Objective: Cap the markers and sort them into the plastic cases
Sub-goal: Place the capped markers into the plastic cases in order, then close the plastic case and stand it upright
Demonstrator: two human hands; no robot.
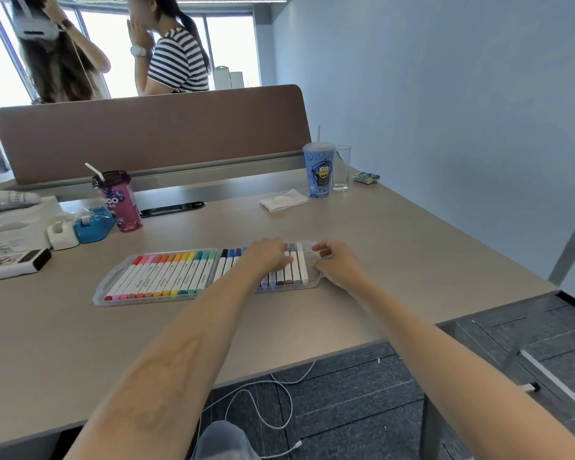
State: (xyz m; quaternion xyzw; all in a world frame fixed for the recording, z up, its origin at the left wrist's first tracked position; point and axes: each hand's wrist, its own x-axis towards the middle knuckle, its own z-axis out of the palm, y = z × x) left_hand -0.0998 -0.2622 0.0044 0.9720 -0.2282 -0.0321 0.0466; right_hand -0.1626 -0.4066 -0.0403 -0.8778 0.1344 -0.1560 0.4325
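Markers [166, 273] capped in colours running from red through orange and yellow to green are lying side by side in the left case [101, 293], a clear plastic tray that is sitting on the worktop [395, 247]. The right case [307, 252] is sitting just beside it, end to end, and is holding a second row [296, 267] of black, blue, brown and grey markers. The left hand [269, 255] is resting across the middle of that second row, its grip apart, fingers laid over the barrels and hiding several of them. The right hand [337, 263] is sitting at the far right end of the right case, its grip clamped on the clear handle tab, thumb and curled fingers pinching it. A purple cup [120, 202] and a blue tape dispenser [92, 225] are standing at the left, and a blue cup [319, 171] and a glass [342, 169] are standing together at the back right, in front of the brown divider [146, 134].
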